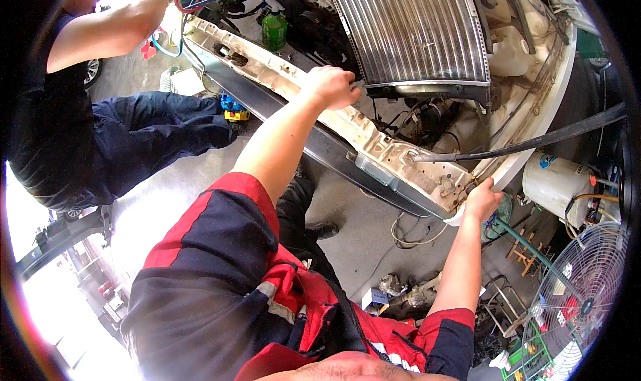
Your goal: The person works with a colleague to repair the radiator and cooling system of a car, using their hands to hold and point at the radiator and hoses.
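My left hand (pixel 332 87) reaches across the pale metal crossbeam (pixel 364 133) at the front of an open car engine bay. Its fingers are curled at the beam's inner edge, and what they hold, if anything, is hidden. My right hand (pixel 482 199) is closed around the white fender edge (pixel 458 215) at the car's front right corner. Beyond the beam, a finned metal radiator (pixel 417 34) stands in the bay. A black-sleeved rod (pixel 534 145) runs from the beam out to the right, above my right hand.
At left, another person in dark clothes stretches an arm (pixel 110 37) toward coloured hoses (pixel 193 4). A green bottle (pixel 274 29) stands in the bay. On the right are a white tank (pixel 555 186) and a large caged fan (pixel 586 301). Car parts (pixel 417 294) lie on the floor.
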Tool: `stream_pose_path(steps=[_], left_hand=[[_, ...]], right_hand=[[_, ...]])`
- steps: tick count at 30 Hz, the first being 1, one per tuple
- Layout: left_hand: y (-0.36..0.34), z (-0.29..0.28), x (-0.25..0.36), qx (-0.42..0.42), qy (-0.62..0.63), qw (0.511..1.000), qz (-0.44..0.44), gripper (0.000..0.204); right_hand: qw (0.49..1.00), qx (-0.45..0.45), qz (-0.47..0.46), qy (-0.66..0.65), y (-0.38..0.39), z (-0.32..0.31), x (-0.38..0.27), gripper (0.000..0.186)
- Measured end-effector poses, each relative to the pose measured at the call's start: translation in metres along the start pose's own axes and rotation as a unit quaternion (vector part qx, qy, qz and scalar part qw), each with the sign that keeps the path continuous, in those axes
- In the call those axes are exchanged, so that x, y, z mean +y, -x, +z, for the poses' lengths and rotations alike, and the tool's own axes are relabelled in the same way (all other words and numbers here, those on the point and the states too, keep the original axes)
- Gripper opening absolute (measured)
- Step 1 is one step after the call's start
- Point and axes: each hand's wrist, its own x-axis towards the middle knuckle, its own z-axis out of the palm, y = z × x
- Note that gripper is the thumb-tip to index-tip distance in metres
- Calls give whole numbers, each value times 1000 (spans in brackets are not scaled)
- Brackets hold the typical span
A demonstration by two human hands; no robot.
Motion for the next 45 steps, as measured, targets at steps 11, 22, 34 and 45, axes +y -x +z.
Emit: stream_pose_path(steps=[11, 22, 34, 45], left_hand=[[0, 1, 0, 0, 1, 1000, -4, 48], [-1, 2, -1, 7, 1, 1000, 2, 48], [0, 3, -2, 10, -1, 1000, -2, 47], [-2, 5, -3, 6, 5, 1000, 1, 47]], right_hand=[[1000, -5, -17, -12, -2, 0, 2, 69], [1000, -11, 5, -5, 0, -3, -1, 69], [1000, -21, 14, -1, 4, -4, -7, 64], [1000, -9, 14, -7, 1, -2, -3, 64]])
